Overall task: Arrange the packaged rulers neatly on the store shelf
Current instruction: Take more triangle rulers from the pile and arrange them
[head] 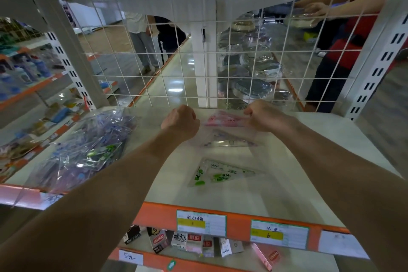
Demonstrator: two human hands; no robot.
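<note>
Three packaged triangle rulers lie in a row on the white shelf [320,139]. Farthest back is the pink ruler pack [223,119], in the middle a purple-printed clear pack [227,139], nearest a green-printed pack [220,173]. My left hand [182,120] sits at the left end of the pink pack with curled fingers. My right hand [265,118] pinches its right end. A heap of several more ruler packs in clear plastic [88,150] covers the shelf's left side.
A white wire grid [198,68] closes the back of the shelf. An orange front edge with price tags [202,222] runs below my arms. Small boxed goods [189,242] fill the shelf underneath. A person's arm [344,7] reaches in beyond the grid at upper right.
</note>
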